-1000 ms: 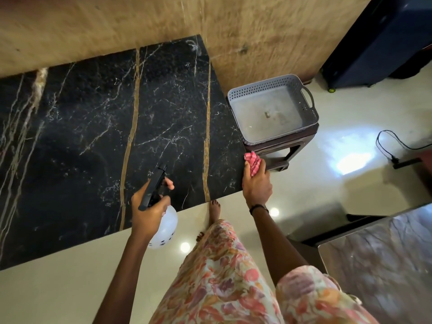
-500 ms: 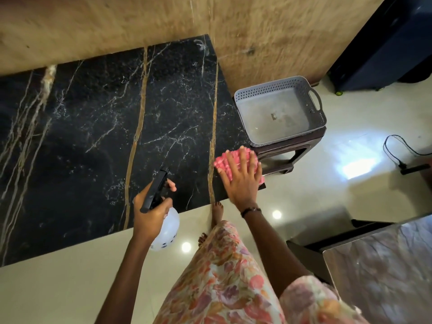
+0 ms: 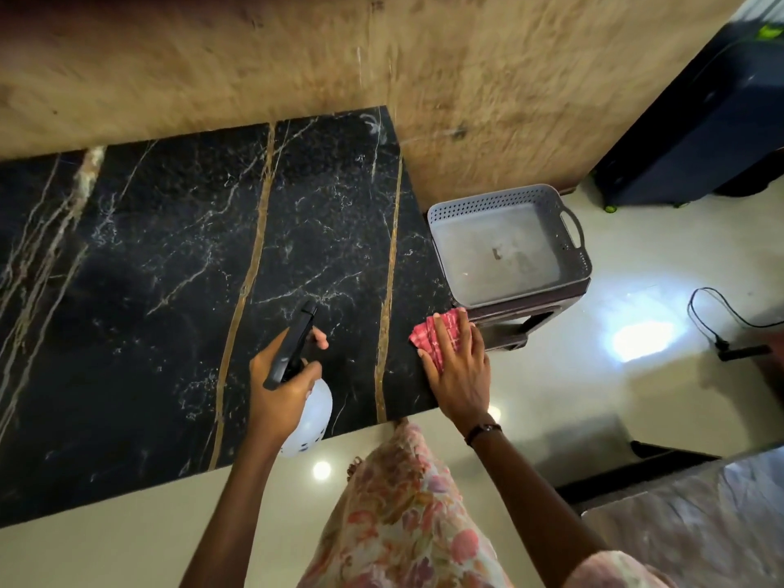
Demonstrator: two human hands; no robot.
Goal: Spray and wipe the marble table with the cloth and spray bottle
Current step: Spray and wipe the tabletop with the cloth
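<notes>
Two hands at work over the near right corner of the black marble table [image 3: 148,290].

Nearest me, a floral-print garment [image 3: 403,515] hangs below the table's front edge, both forearms reaching out past it. Her left hand [image 3: 282,386] is curled round the neck of a white spray bottle [image 3: 312,418], one finger on the trigger, the black nozzle tipped out over the marble just inside that front edge. Her right hand [image 3: 460,373] lies flat with fingers spread, pressing a pink checked cloth [image 3: 437,335] onto the table's right edge near its front corner. Just beyond the cloth, off the table's right side, a grey perforated basket [image 3: 572,248] sits on a dark stool [image 3: 526,320]. Farther off, a rough tan wall [image 3: 382,57] rises behind the table's far edge, with a dark blue case [image 3: 700,133] standing on the pale floor to the right.
</notes>
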